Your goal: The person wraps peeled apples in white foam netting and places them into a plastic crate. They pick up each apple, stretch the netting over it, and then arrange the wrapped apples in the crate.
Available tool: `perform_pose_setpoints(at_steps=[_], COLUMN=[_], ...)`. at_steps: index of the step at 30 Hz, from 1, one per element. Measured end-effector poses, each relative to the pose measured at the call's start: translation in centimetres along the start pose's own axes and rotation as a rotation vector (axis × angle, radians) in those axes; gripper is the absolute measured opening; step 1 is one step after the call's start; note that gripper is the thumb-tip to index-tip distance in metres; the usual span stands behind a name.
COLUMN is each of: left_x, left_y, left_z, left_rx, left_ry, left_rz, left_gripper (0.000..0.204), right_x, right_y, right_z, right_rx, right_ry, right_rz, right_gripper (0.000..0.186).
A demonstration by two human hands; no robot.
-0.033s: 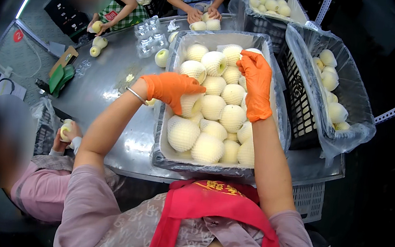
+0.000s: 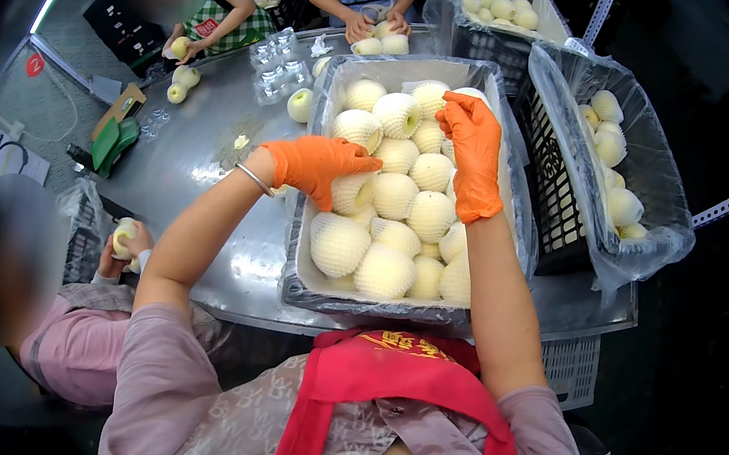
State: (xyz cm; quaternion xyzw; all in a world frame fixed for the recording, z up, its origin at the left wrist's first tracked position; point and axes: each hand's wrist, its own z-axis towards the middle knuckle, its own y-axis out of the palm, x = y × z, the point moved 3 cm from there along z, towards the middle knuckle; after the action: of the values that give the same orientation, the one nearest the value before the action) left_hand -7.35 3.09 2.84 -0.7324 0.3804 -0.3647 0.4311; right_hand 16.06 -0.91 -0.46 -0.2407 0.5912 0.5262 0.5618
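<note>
A crate (image 2: 298, 260) lined with plastic and white sheeting stands before me, filled with pale yellow round fruit, many in white foam nets. Over its left side, my left hand (image 2: 322, 168), in an orange glove, is curled round a foam-netted fruit (image 2: 352, 193), thumb on the near side and fingers across the top. My right hand (image 2: 472, 154), gloved in orange too, hovers above the far right part. Its fingertips are pinched together beside a netted fruit (image 2: 430, 97); whatever they hold is too small to tell. One fruit (image 2: 399, 115) shows a greenish hollow end.
Two more lined crates of fruit, a near one (image 2: 559, 197) and a far one (image 2: 497, 39), stand right. On the metal table (image 2: 191, 233) lie clear plastic trays (image 2: 277, 67), a bare fruit (image 2: 299, 105) and a green object (image 2: 111, 142). Three co-workers handle fruit around it.
</note>
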Motion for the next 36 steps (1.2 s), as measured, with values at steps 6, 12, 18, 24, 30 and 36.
perform_pose_setpoints(at_steps=[6, 12, 18, 24, 30, 36], left_x=[0.2, 1.1, 6.2, 8.3, 8.1, 7.2], left_y=[1.9, 1.8, 3.7, 5.6, -0.2, -3.9], left_z=[0.8, -0.6, -4.4, -4.5, -7.6, -4.6], left_rx=[0.021, 0.257, 0.058, 0.13, 0.495, 0.951], left_ry=[-0.054, -0.007, 0.207, 0.09, -0.019, 0.17], left_rz=[-0.013, 0.126, 0.011, 0.224, -0.333, -0.89], left_gripper=[0.115, 0.111, 0.104, 0.096, 0.098, 0.123], right_x=[1.9, 2.6, 2.3, 2.6, 2.3, -1.5], right_y=[-0.2, -0.1, 0.3, 0.6, 0.3, 3.1], right_z=[0.5, 0.4, 0.3, 0.1, 0.0, -2.3], right_rx=[-0.053, -0.055, -0.077, -0.091, -0.148, -0.712], right_ry=[0.04, 0.043, 0.03, 0.043, 0.077, 0.29], right_rz=[-0.035, -0.04, -0.082, -0.079, -0.14, 0.108], right_gripper=[0.022, 0.022, 0.023, 0.023, 0.039, 0.084])
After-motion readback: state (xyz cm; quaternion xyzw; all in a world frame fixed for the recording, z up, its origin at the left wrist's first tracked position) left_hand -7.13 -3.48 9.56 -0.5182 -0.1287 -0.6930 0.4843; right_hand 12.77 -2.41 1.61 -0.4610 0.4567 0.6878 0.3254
